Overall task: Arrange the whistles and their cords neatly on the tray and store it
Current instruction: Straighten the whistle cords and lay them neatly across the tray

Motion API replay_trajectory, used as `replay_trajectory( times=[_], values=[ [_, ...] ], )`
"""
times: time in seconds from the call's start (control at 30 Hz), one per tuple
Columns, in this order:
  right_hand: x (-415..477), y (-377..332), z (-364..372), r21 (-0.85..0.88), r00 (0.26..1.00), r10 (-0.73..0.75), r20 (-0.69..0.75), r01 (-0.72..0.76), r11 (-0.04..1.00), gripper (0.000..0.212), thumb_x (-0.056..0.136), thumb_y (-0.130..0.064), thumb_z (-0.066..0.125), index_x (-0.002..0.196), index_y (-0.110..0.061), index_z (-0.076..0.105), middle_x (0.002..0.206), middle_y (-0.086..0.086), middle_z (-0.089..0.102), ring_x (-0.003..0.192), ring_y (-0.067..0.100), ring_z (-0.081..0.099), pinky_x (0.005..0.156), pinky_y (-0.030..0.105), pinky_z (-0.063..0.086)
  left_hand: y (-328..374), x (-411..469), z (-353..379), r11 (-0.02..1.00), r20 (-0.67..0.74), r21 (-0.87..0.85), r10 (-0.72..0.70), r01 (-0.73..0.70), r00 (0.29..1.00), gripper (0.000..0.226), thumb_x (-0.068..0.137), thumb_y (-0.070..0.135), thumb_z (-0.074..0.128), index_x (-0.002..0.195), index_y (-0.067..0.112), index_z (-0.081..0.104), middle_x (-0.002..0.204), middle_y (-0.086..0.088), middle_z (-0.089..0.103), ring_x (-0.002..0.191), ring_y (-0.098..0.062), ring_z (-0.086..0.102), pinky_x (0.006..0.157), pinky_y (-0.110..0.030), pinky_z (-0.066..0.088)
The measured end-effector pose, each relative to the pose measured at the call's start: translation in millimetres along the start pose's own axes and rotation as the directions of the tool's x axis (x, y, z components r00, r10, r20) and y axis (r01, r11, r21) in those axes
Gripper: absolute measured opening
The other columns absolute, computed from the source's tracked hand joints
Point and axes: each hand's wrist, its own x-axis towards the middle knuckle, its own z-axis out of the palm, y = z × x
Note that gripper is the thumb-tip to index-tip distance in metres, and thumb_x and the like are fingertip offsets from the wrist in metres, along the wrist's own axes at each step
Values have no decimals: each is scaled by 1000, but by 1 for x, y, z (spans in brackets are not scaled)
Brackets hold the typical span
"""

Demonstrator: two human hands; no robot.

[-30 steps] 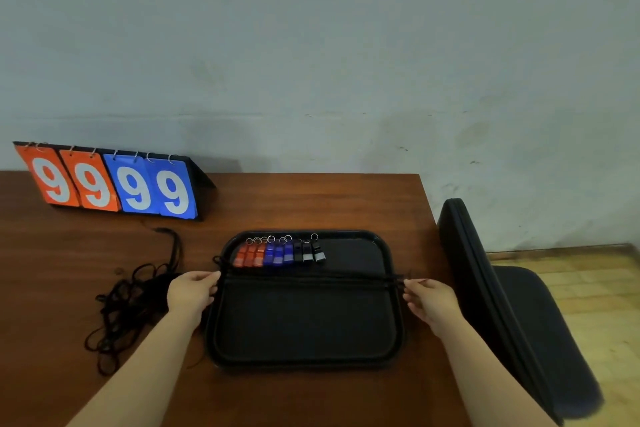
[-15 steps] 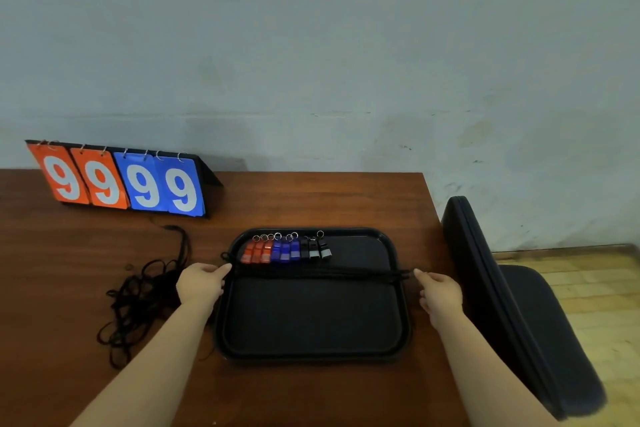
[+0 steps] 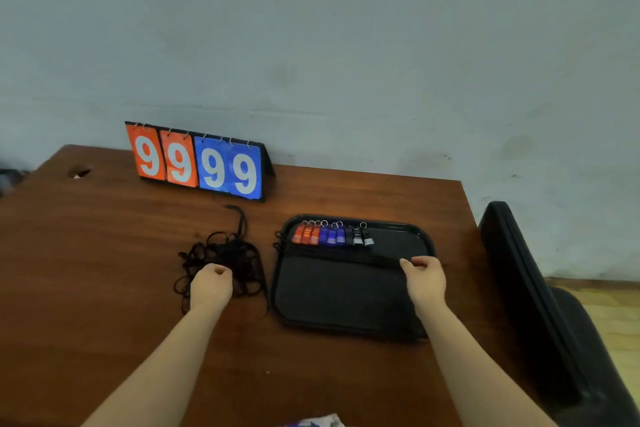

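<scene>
Gathering the loose cords beside the tray

Tangled cords (image 3: 221, 256) are heaped on the table (image 3: 104, 253) just left of the tray (image 3: 346, 331) and gripped by the curled left hand (image 3: 211, 282). Straightened cords (image 3: 339, 254) are laid left-to-right below the whistles (image 3: 332, 236). Their right end is touched by the right hand (image 3: 424, 276); a pinch cannot be told.

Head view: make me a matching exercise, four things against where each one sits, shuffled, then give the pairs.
Things:
1. whistles
2. scoreboard
3. tangled cords
4. chair

Places:
A. beside the table's right edge
B. in a row along the tray's far edge
C. standing at the back of the table, near the wall
D. on the table left of the tray, at the left hand

Pairs: 1-B, 2-C, 3-D, 4-A
</scene>
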Motion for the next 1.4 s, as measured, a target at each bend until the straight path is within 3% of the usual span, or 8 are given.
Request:
replay_trajectory(
  times=[0.4, 0.6, 0.73, 0.83, 0.93, 1.1, 1.23, 1.4],
  values=[
    [-84, -9, 127, -314, 704, -189, 685, 519, 795, 7, 93, -24, 62, 94, -28, 56, 89, -6, 62, 79, 8, 61, 71, 23, 49, -91, -12, -53, 886, 107, 419, 168, -198, 980, 31, 92, 38, 58, 116, 18, 53, 116, 0, 46, 85, -16, 58, 73, -31, 53],
    [-118, -6, 168, -326, 329, -218, 919, 944, 51, 28, 97, -19, 52, 124, -17, 58, 122, 4, 50, 106, 25, 56, 78, 36, 48, -96, -13, -57, 900, 96, 355, 235, -254, 967, 19, 97, 28, 50, 113, 19, 56, 101, 5, 47, 75, -10, 55, 64, -25, 48],
    [-125, 5, 185, -282, 236, -275, 932, 948, -145, 20, 96, -3, 47, 105, -7, 65, 110, 9, 52, 98, 28, 53, 61, 34, 35, -98, -16, -58, 909, 124, 295, 269, -294, 955, 18, 97, 28, 50, 112, 20, 56, 101, 7, 49, 75, -7, 56, 64, -23, 48],
    [-122, 11, 190, -290, 246, -417, 875, 956, -44, 18, 96, -11, 52, 95, -14, 70, 100, 1, 56, 92, 22, 57, 57, 29, 36, -89, -20, -59, 915, 150, 229, 303, -331, 941, 13, 98, 28, 49, 107, 23, 57, 102, 7, 52, 78, -7, 56, 69, -26, 51],
    [-128, -5, 192, -165, 354, -535, 767, 915, 369, 18, 96, -22, 58, 104, -21, 75, 104, -7, 64, 94, 9, 61, 80, 22, 49, -62, -29, -58, 958, 290, 39, 262, -285, 921, 23, 100, 39, 42, 100, 25, 60, 103, 4, 63, 88, -11, 59, 81, -33, 53],
    [-160, -43, 171, 161, 545, -448, 709, 493, 855, 21, 97, -13, 56, 88, -21, 73, 77, -2, 70, 72, 9, 66, 67, 22, 54, -8, -49, -49, 652, 634, -663, 230, 367, 738, 44, 102, 44, 35, 113, 13, 64, 109, -11, 68, 102, -25, 63, 85, -38, 53],
    [-146, -41, 139, 96, 602, -225, 766, 239, 966, 23, 101, -15, 47, 92, -15, 68, 63, -5, 57, 62, 11, 57, 57, 24, 45, 24, -42, -55, 367, 481, -825, 60, 429, 875, 21, 102, 17, 42, 95, 6, 59, 83, -8, 60, 79, -22, 61, 70, -35, 51],
    [-111, -43, 89, 18, 706, -96, 702, 116, 993, 23, 102, -20, 46, 99, -9, 66, 57, -5, 39, 50, 10, 40, 53, 24, 42, 37, -23, -73, 396, 465, -808, -25, 436, 885, 21, 102, 13, 41, 98, 3, 59, 83, -8, 62, 82, -24, 63, 81, -40, 49]
  ],
)
